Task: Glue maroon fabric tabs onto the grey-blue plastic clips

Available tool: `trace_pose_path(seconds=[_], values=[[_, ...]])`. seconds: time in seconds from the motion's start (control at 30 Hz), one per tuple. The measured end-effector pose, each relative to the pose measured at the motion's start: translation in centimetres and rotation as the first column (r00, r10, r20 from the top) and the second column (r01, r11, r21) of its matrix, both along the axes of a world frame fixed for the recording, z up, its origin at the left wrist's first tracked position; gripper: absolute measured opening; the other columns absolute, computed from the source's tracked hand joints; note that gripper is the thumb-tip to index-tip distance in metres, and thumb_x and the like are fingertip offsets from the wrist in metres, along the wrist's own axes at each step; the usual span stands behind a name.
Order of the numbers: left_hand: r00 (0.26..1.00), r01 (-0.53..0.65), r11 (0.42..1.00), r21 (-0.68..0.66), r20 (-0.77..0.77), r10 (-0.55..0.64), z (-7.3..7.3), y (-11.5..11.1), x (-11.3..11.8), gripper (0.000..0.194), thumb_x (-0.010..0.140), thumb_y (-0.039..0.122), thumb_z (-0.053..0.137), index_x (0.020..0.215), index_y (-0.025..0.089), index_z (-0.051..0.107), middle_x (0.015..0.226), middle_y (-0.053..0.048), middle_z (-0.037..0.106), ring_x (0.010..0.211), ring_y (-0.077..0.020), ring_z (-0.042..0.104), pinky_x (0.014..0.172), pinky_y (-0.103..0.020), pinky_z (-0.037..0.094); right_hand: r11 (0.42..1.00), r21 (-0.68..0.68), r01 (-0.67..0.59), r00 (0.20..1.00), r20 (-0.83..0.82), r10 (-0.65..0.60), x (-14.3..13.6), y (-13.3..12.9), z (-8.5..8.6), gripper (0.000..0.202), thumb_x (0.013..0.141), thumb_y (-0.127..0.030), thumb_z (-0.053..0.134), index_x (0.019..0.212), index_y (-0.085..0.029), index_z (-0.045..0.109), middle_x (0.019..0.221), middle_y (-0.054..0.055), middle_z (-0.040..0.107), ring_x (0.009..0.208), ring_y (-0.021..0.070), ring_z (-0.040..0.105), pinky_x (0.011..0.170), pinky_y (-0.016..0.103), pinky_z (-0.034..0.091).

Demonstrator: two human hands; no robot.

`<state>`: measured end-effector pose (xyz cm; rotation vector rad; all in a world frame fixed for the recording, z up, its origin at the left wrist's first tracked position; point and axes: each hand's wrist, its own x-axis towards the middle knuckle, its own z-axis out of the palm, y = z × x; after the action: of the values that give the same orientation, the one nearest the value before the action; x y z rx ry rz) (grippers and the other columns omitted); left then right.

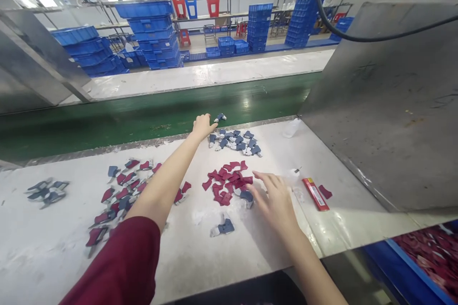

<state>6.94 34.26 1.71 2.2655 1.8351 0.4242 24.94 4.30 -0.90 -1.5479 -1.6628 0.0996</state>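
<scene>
My left hand (203, 127) is stretched over the far edge of the worktop, thumb and fingers apart. Just beyond its fingertips is a blue-grey and white plastic piece (220, 117) at the green conveyor belt. A cluster of similar blue-grey pieces (240, 143) lies to the right of that hand. My right hand (274, 198) hovers open at the right side of a pile of dark red plastic pieces (223, 183). Close to its thumb is a blue-grey piece (246, 196). Nearer to me, a single blue-grey and white piece (224, 226) lies on the worktop.
Mixed red and grey pieces (123, 190) spread left, partly behind my left arm; more blue-grey pieces (48, 192) lie farther left. A red packet (315, 194) sits right, before a metal panel (386, 105). A blue crate (404, 267) holds red pieces. The green belt (157, 114) runs across.
</scene>
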Motion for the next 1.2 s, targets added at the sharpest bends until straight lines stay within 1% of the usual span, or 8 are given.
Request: trace_pose_path(seconds=[0.23,0.37,0.53,0.7,0.87,0.97,1.03,1.2], values=[[0.999,0.048,0.998,0.046,-0.023,-0.047,-0.8,1.5,0.4,0.027,0.093,0.024,0.055,0.110,0.015,0.074,0.114,-0.017,0.074,0.111,-0.0301,0.065,0.097,-0.039,0.047,0.896,-0.430,-0.112,0.994,-0.046,0.102,-0.5,4.6,-0.4,0.029,0.100,-0.036,0.047,0.110,-0.025,0.072,0.101,0.009,0.071,0.095,0.0267,0.057,0.088,0.040,0.046],[0.994,0.106,0.990,0.091,-0.030,-0.104,0.0,0.0,-0.9,0.031,0.094,0.022,0.049,0.109,0.016,0.076,0.114,-0.015,0.075,0.108,-0.0286,0.067,0.095,-0.036,0.048,0.888,-0.444,-0.121,0.991,-0.101,0.085,-0.6,5.5,-0.6,0.020,0.086,-0.032,0.071,0.105,-0.025,0.074,0.096,0.009,0.070,0.096,0.0278,0.057,0.085,0.038,0.046],[0.979,0.202,0.976,0.078,-0.037,-0.199,1.2,-4.1,-2.2,0.030,0.092,0.022,0.051,0.104,0.019,0.078,0.109,-0.010,0.078,0.103,-0.0267,0.070,0.093,-0.033,0.049,0.900,-0.411,-0.145,0.971,-0.235,0.049,-0.3,5.6,-0.7,0.008,0.080,-0.028,0.075,0.087,-0.025,0.072,0.083,0.004,0.072,0.089,0.0247,0.063,0.079,0.035,0.048],[0.967,0.253,0.967,0.036,-0.048,-0.252,3.0,-10.2,-3.4,0.026,0.092,0.022,0.052,0.096,0.018,0.078,0.102,-0.009,0.079,0.097,-0.0264,0.071,0.095,-0.037,0.047,0.916,-0.370,-0.157,0.910,-0.415,-0.012,0.4,4.4,0.4,0.020,0.086,-0.040,0.066,0.089,-0.021,0.071,0.084,0.005,0.076,0.077,0.0207,0.072,0.072,0.032,0.054],[0.965,0.253,0.966,0.045,0.052,-0.255,3.7,-21.4,-5.6,0.030,0.093,0.043,0.059,0.105,0.020,0.073,0.105,-0.009,0.077,0.103,-0.0292,0.068,0.107,-0.051,0.036,0.944,-0.278,-0.179,0.762,-0.646,-0.045,0.5,0.9,1.4,0.034,0.080,-0.051,0.070,0.087,-0.018,0.073,0.086,0.008,0.077,0.080,0.0230,0.072,0.072,0.034,0.055],[0.949,0.281,0.959,-0.040,0.159,-0.272,1.6,-28.6,-6.0,0.046,0.075,0.058,0.076,0.104,0.022,0.072,0.108,-0.009,0.073,0.106,-0.0320,0.064,0.100,-0.051,0.043,0.935,-0.269,-0.233,0.689,-0.724,-0.036,-0.4,-1.7,1.2,0.034,0.078,-0.051,0.073,0.086,-0.018,0.073,0.089,0.009,0.076,0.085,0.0234,0.071,0.071,0.033,0.055],[0.942,0.250,0.967,-0.039,0.240,-0.234,-0.4,-32.0,-5.5,0.046,0.071,0.051,0.083,0.107,0.024,0.071,0.114,-0.009,0.070,0.111,-0.0313,0.062,0.099,-0.048,0.045,0.915,-0.296,-0.275,0.669,-0.742,-0.039,-1.4,-3.2,0.9,0.034,0.077,-0.051,0.074,0.084,-0.018,0.073,0.088,0.008,0.075,0.084,0.0225,0.070,0.072,0.033,0.055],[0.885,0.017,0.998,0.063,0.464,-0.044,-4.2,-35.3,-3.5,0.014,0.083,0.026,0.076,0.095,0.023,0.071,0.111,-0.008,0.071,0.110,-0.0274,0.063,0.098,-0.044,0.048,0.885,-0.357,-0.299,0.581,-0.804,-0.128,-4.2,-5.7,0.4,0.035,0.071,-0.051,0.080,0.080,-0.018,0.073,0.077,0.006,0.074,0.075,0.0208,0.070,0.076,0.035,0.057]])
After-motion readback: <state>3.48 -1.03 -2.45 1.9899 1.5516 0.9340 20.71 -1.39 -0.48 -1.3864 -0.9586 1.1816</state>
